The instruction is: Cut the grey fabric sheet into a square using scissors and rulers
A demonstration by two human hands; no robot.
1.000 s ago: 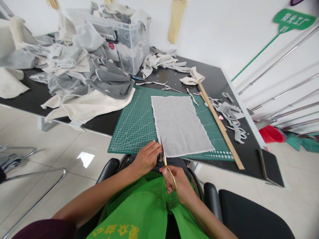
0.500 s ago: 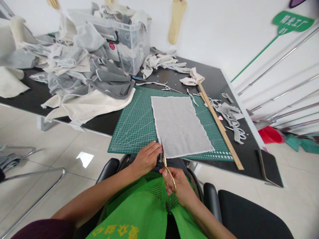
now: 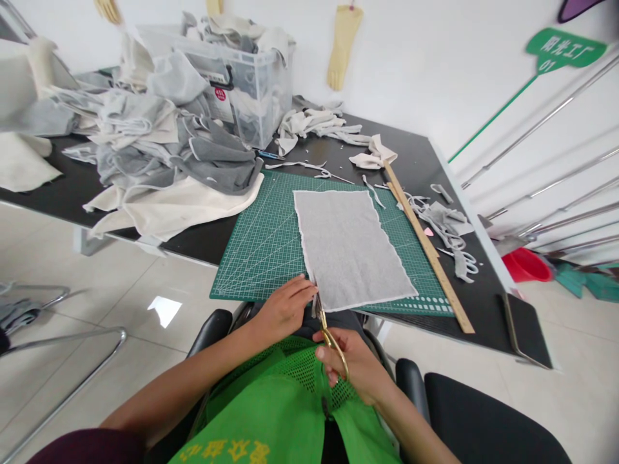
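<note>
A light grey cloth (image 3: 351, 251), roughly rectangular with wavy pale edges, lies flat across the green cutting mat (image 3: 256, 238). My left hand (image 3: 289, 303) is at its near left corner, fingertips together on the edge and partly hiding it. Gold-handled scissors (image 3: 325, 322) are held in my right hand (image 3: 355, 361), just below that corner. Their blades point away from me along the cloth's left edge, beside my left fingertips. A narrow strip hangs by the blades, partly hidden by my fingers.
A wooden ruler (image 3: 430, 251) lies along the mat's right side. Beyond it are cloth scraps (image 3: 442, 222), white-handled scissors (image 3: 467, 263) and a phone (image 3: 526, 330). Grey and cream cloths (image 3: 145, 148) are heaped left, before a clear plastic box (image 3: 261, 96).
The scissors and my right hand have come slightly back toward me, and less blade shows over the cloth. My left hand has stayed at the corner, shifting a little right.
</note>
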